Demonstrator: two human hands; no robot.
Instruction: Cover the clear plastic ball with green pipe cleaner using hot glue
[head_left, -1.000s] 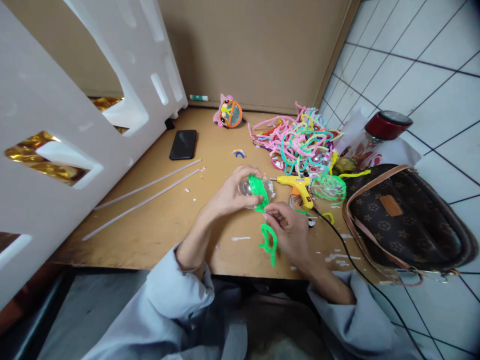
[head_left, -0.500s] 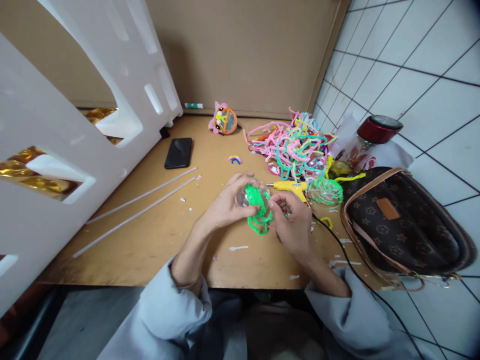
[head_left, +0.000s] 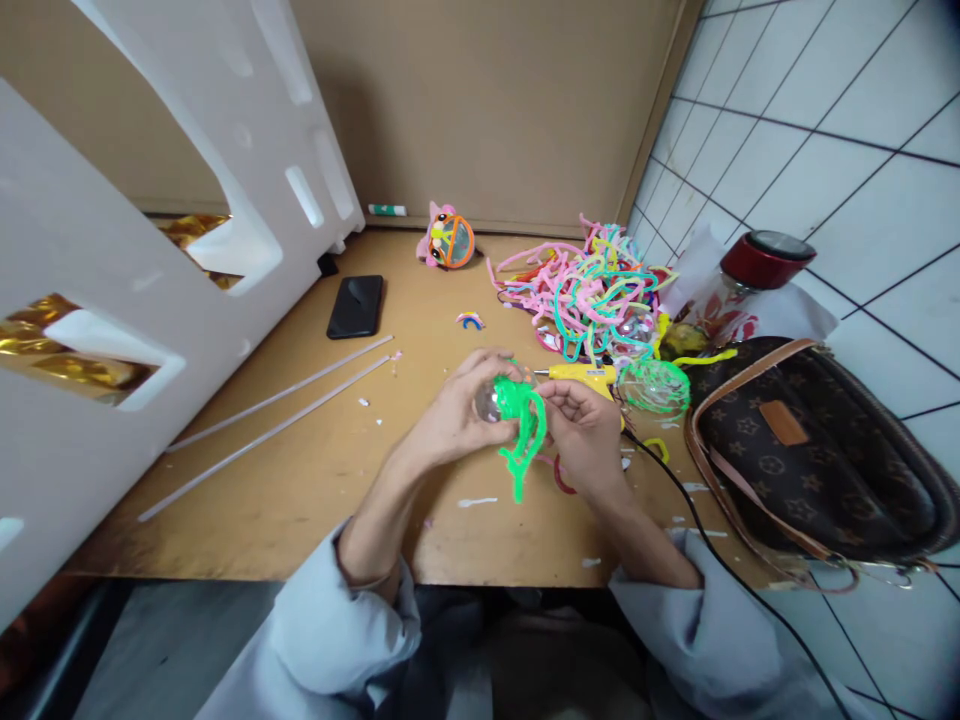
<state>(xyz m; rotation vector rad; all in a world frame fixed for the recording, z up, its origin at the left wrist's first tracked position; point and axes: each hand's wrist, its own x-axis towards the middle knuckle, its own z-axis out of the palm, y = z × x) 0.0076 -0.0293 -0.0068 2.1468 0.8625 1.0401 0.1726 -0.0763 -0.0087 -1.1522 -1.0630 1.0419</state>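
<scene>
**A:** What are the person's hands doing?

**B:** The left hand (head_left: 456,415) is cupping a clear ball (head_left: 486,402), fingers curling over its top and thumb pressing from below. The right hand (head_left: 586,435) is pinching a green pipe cleaner (head_left: 526,432) between thumb and fingertips, closing tightly on it.

**A:** And where is that pipe cleaner sitting?

**B:** It is wrapping over the right side of the clear ball, and its loose end is dangling down between the two hands, just above the wooden table (head_left: 300,480). The ball is hovering over the middle of the table's near half.

**A:** What is lying close by?

**B:** A yellow glue gun (head_left: 581,373) is lying just behind the right hand, its black cord (head_left: 697,540) trailing toward the near edge. A second ball (head_left: 654,387), circled in green, is resting just right of the gun. Behind them a tangled pile of pipe cleaners (head_left: 592,285) is spreading out.

**A:** Farther out?

**B:** A brown handbag (head_left: 817,450) is sitting at the right, with a red-lidded jar (head_left: 765,260) behind it. On the left, two long glue sticks (head_left: 277,385) are lying side by side, a black phone (head_left: 355,306) beyond them, and a pink toy (head_left: 448,240) is standing near the back wall.
</scene>
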